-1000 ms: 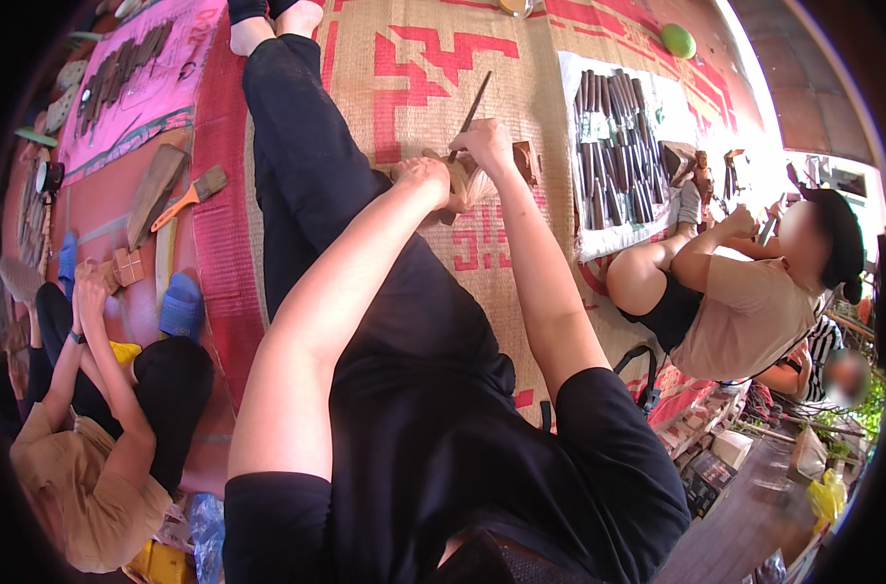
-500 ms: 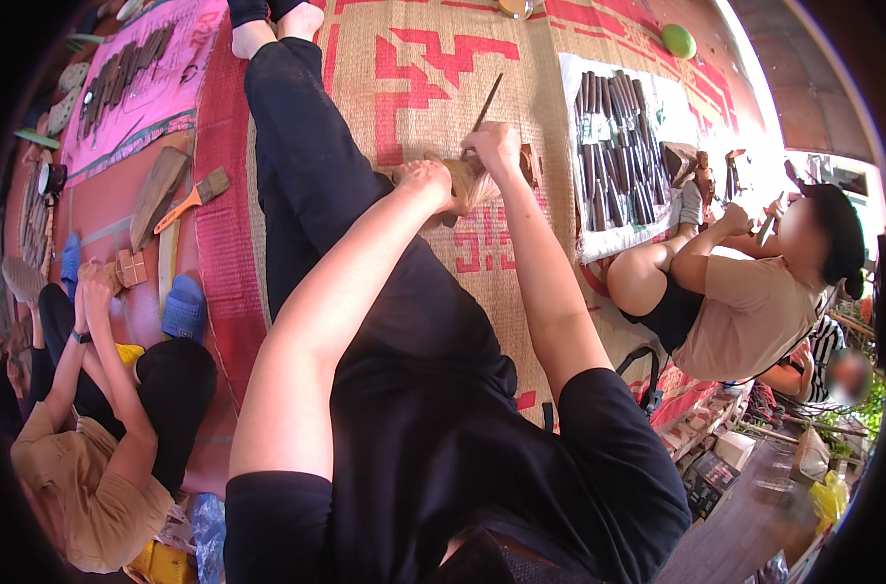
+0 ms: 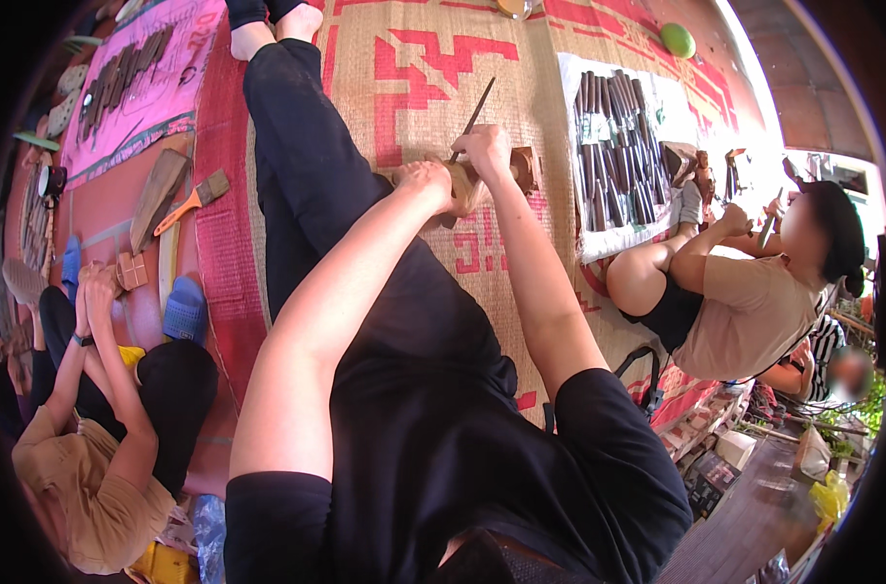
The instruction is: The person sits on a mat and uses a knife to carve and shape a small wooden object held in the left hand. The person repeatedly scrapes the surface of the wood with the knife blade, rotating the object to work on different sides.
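1. On the woven mat (image 3: 394, 68), just beyond our knee, sits a small brown wooden block (image 3: 516, 173) — a chunky carved piece, partly hidden by our hands.
2. Our right hand (image 3: 484, 151) is closed around a thin dark chisel (image 3: 472, 119), its shaft slanting up and away from the block.
3. Our left hand (image 3: 431, 185) is curled against the block's near side, gripping it.
4. Both our forearms reach forward, nearly straight — converging at the block.
5. To the right, rows of dark carving tools (image 3: 613, 146) lie on a white cloth (image 3: 677, 107).
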### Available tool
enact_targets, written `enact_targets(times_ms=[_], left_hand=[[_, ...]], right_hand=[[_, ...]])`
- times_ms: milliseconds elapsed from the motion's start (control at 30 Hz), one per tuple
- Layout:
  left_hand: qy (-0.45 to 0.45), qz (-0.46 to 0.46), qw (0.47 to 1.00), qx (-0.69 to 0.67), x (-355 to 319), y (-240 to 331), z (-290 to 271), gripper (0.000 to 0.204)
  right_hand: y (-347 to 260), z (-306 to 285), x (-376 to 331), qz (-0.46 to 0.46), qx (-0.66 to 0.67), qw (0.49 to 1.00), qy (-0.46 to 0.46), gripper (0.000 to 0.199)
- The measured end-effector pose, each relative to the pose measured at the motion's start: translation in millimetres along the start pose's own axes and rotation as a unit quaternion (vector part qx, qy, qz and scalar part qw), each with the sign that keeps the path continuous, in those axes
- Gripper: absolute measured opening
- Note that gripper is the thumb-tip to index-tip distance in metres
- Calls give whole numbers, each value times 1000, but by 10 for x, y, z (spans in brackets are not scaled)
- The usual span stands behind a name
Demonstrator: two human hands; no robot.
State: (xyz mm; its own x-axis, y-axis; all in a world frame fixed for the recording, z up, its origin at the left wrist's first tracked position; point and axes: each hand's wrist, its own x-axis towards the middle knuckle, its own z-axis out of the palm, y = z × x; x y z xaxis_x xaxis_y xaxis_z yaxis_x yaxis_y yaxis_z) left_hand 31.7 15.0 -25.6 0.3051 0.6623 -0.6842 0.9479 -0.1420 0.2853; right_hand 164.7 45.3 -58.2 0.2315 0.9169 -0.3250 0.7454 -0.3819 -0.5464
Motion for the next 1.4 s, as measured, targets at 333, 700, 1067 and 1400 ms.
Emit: enact_targets(times_ms=[333, 700, 1067, 1400], left_hand=[[24, 3, 1000, 5, -16, 31, -74, 111], [2, 10, 1000, -2, 3, 7, -62, 120], [-13, -1, 1000, -3, -11, 42, -84, 127], [-13, 9, 1000, -14, 8, 7, -82, 123]], right_hand=[[15, -54, 10, -31, 45, 998, 6, 26], [114, 28, 82, -15, 109, 994, -28, 24], [269, 10, 36, 25, 222, 974, 48, 23], [206, -14, -45, 27, 208, 975, 78, 22]])
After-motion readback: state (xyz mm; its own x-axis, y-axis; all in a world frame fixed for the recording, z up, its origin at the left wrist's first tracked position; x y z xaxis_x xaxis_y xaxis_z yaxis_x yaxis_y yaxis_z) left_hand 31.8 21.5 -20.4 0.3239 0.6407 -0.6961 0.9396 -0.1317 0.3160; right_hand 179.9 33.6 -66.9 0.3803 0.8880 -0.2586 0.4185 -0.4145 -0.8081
